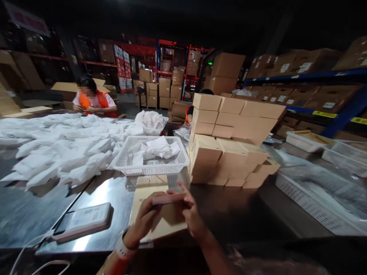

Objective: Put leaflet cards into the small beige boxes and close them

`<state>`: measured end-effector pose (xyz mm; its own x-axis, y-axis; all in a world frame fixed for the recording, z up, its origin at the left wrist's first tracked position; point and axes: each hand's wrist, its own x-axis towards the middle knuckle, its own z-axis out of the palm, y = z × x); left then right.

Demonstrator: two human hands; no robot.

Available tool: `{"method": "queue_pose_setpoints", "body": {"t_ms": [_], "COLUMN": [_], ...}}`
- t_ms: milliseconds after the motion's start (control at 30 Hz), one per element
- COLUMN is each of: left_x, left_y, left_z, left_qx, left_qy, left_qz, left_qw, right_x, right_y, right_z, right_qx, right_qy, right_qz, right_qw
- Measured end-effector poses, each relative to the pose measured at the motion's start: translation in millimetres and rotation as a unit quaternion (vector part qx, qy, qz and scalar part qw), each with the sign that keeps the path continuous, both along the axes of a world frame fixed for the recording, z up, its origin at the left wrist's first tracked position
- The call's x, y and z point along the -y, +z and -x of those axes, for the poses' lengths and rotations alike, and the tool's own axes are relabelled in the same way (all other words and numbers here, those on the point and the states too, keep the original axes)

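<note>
My left hand [145,221] and my right hand [190,214] both pinch a small flat pinkish piece [168,198], held level above a flat tan cardboard sheet [160,229] lying on the metal table [31,214]. Just beyond my hands stands a white plastic basket [151,166] holding white wrapped packets [156,149]. A stack of small tan boxes [229,141] rises to the right of the basket.
A phone [83,220] with a white cable lies at front left. White packets [57,145] are heaped across the left of the table. White trays [318,191] sit at right. A person in an orange vest [93,100] works at the far left. Shelves of cartons stand behind.
</note>
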<state>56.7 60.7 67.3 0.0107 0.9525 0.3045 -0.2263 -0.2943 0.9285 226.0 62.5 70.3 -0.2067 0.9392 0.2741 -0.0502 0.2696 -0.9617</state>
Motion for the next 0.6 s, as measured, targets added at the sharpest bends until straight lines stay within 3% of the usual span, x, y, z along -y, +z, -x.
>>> {"method": "queue_pose_setpoints", "body": {"t_ms": [100,200,333,433,500,600], "left_x": [-4,-8,-15,-15,-12,-5], "left_y": [-9.1,-23.2,-40.8,-46.1,-45.4,-38.9], "left_z": [7,5,-1,1,4,9], "left_qx": [-0.016,-0.009,0.043,0.045,-0.004,-0.155], "left_qy": [-0.011,0.013,0.065,0.024,0.000,0.028], "left_qz": [-0.031,-0.062,-0.168,-0.251,-0.310,-0.409], "left_qw": [0.999,0.998,0.983,0.967,0.951,0.899], "right_x": [-5,-8,-7,-8,-11,-17], "right_y": [-14.0,-24.4,-33.2,-37.8,-39.8,-42.3], "right_z": [2,-1,-7,-11,-12,-9], "right_qx": [-0.075,-0.072,-0.020,-0.010,-0.007,0.015], "right_qy": [0.026,0.024,0.046,0.067,0.069,0.023], "right_qz": [0.065,0.037,-0.125,-0.222,-0.261,-0.344], "right_qw": [0.995,0.996,0.991,0.973,0.963,0.939]}}
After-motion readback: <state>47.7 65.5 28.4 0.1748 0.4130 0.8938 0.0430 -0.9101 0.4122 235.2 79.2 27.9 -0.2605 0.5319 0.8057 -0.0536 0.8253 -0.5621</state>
